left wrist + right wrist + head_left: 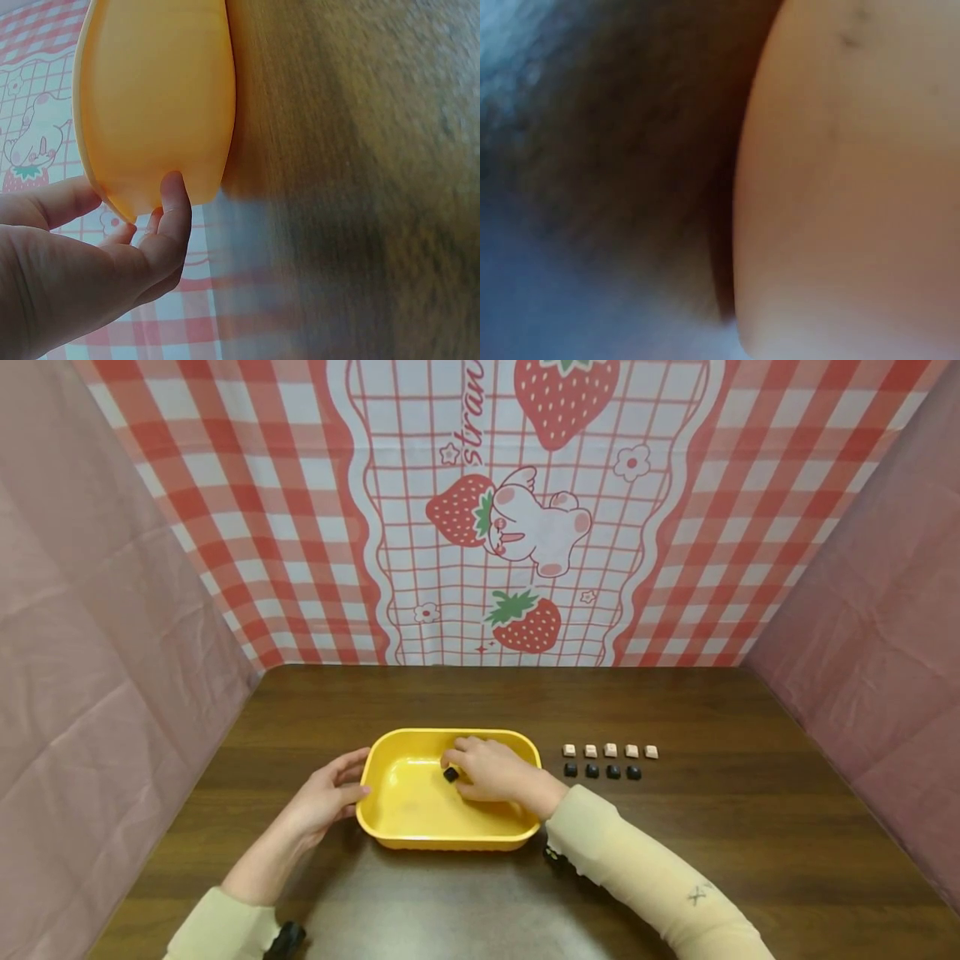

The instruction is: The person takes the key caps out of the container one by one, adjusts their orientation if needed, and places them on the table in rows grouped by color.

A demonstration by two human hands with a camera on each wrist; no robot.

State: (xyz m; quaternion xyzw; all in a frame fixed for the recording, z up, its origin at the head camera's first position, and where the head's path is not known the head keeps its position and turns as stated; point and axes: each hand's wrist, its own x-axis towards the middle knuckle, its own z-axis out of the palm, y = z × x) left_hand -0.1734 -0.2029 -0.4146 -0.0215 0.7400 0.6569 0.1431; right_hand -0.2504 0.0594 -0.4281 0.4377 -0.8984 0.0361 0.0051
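Note:
A yellow tray [450, 842] stands on the dark wooden table. At its left end my left hand [326, 793] grips the tray, the fingers bent around the outer wall and rim. The left wrist view shows this hand [112, 255] against the end of the tray [157, 97]. My right hand [495, 770] reaches down inside the tray, with a small black keycap [450, 774] pinched at its fingertips. The right wrist view is blurred and shows the tray's outer wall [847, 210] close up, with neither hand nor keycap.
Right of the tray, several white keycaps [611, 750] form a row. Several black keycaps [613, 772] lie in a second row just in front. A checked strawberry cloth [525, 527] hangs behind the table, with pink cloth [862, 610] at both sides.

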